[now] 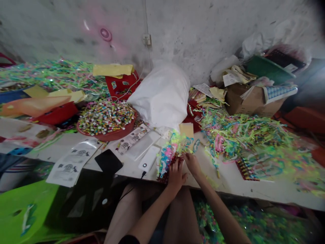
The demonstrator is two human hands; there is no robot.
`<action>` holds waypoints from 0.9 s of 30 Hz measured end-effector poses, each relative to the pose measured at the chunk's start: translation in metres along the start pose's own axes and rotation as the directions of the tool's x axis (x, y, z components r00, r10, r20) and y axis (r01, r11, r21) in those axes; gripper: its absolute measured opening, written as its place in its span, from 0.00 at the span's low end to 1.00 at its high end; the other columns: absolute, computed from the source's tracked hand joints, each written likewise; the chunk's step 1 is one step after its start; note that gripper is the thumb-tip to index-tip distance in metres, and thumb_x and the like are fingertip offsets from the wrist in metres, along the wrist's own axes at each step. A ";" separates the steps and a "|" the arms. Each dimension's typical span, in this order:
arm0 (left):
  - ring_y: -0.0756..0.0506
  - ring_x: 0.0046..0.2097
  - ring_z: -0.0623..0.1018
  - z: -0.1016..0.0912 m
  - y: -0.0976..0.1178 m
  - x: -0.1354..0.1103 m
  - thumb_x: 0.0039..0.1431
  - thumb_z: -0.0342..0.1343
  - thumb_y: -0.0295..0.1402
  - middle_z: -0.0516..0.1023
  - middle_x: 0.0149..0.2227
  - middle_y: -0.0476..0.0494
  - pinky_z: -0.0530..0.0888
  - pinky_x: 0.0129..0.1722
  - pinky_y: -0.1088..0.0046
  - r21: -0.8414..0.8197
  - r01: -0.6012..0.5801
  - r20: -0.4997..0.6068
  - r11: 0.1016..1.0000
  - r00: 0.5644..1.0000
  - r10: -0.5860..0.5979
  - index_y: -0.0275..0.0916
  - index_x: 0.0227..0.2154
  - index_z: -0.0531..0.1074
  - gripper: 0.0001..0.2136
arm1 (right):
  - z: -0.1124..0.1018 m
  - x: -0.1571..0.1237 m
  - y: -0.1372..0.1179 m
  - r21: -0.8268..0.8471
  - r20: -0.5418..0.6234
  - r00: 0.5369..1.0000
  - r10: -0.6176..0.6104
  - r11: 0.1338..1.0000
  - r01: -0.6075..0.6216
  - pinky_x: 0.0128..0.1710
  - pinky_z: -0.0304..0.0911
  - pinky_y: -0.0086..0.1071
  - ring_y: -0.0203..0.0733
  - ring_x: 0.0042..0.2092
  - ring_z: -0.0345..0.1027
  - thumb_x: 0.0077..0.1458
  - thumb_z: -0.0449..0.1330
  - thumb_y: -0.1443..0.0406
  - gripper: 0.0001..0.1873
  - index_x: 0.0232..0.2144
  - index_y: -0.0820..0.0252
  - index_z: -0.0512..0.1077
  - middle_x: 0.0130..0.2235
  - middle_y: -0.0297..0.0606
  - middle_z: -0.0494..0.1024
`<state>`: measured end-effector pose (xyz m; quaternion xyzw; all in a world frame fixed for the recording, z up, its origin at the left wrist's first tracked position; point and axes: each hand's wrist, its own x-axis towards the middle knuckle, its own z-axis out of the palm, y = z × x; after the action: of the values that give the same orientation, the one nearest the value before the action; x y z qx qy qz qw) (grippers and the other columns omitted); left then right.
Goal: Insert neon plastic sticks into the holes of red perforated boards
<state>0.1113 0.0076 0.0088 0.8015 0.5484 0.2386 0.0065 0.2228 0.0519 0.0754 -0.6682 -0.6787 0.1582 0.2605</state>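
Observation:
At the table's front edge, my left hand (175, 174) lies on a dark red rack (162, 178), its fingers stretched out and slightly apart. Blue, pink and white small plastic pieces (165, 157) stand in rows along the rack's left and far sides. My right hand (192, 163) is at the rack's right edge, with thumb and fingers pinched together. Whatever sits between those fingertips is too small to make out. Yellow-green plastic pieces (181, 140) are bunched just beyond both hands.
A big white sack (165, 95) stands behind the rack. To the left are a red basin (111, 135) of small coloured parts, a white power bank (149, 158) and a black phone-like slab (108, 161). Colourful plastic strips (248, 132) and another rack (245, 169) lie rightward.

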 end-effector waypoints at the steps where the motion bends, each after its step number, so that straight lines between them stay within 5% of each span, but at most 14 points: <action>1: 0.36 0.55 0.66 0.000 0.000 0.002 0.58 0.51 0.41 0.62 0.58 0.31 0.66 0.50 0.55 -0.015 0.011 -0.003 1.000 1.000 -0.011 0.35 0.58 0.56 0.27 | 0.000 0.001 -0.001 -0.011 0.005 1.000 0.006 1.000 -0.006 0.33 0.62 0.27 0.40 0.34 0.73 0.60 0.49 0.61 0.15 0.33 0.59 0.74 0.32 0.41 0.79; 12: 0.39 0.54 0.67 -0.008 -0.006 -0.003 0.57 0.46 0.25 0.56 0.62 0.34 0.66 0.51 0.59 -0.122 -0.045 -0.066 0.992 0.997 0.038 0.35 0.59 0.53 0.26 | -0.003 0.017 -0.022 -0.123 0.037 0.997 0.060 0.991 -0.055 0.31 0.59 0.28 0.40 0.33 0.71 0.60 0.48 0.65 0.13 0.35 0.60 0.73 0.34 0.43 0.78; 27: 0.38 0.56 0.68 0.001 -0.006 0.008 0.56 0.45 0.25 0.53 0.63 0.34 0.69 0.50 0.61 -0.043 0.037 -0.101 0.998 0.994 -0.041 0.37 0.60 0.52 0.27 | 0.003 0.039 -0.027 0.012 0.043 0.998 0.033 0.999 -0.034 0.29 0.59 0.28 0.38 0.30 0.67 0.56 0.49 0.68 0.12 0.30 0.63 0.72 0.30 0.41 0.76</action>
<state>0.1084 0.0173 0.0090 0.7770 0.5587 0.2900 -0.0004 0.1997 0.0891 0.0933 -0.6744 -0.6718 0.1811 0.2472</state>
